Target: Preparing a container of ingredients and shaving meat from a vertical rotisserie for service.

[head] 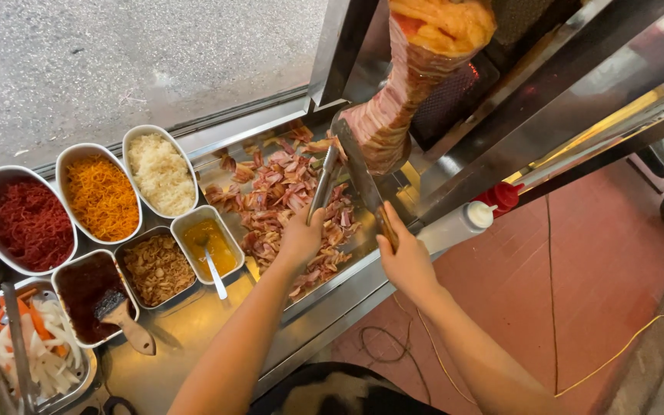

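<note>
Steel tongs (323, 184) clenched in left hand (300, 238) to catch shavings, right hand (405, 261) grasping long knife (359, 173) against rotisserie meat cone (397, 107), tray (232, 146) of sliced meat (286, 200) beneath

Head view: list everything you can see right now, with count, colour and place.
Meat cone: one, pink and orange, upright on the spit, top centre.
Knife: one, steel, blade against the cone's base.
Tongs: one, steel, beside the knife.
Meat shavings: pile, pink-brown, on the steel tray.
Oval bowls: three, white, holding red, orange and pale shreds, left.
Square tubs: three, holding yellow sauce with a spoon, brown flakes, dark sauce with a brush.
Squeeze bottles: two, one clear, one red, right of the tray.
Cables: black and yellow, on the red floor.
Left hand: holds the tongs.
Right hand: holds the knife.
</note>
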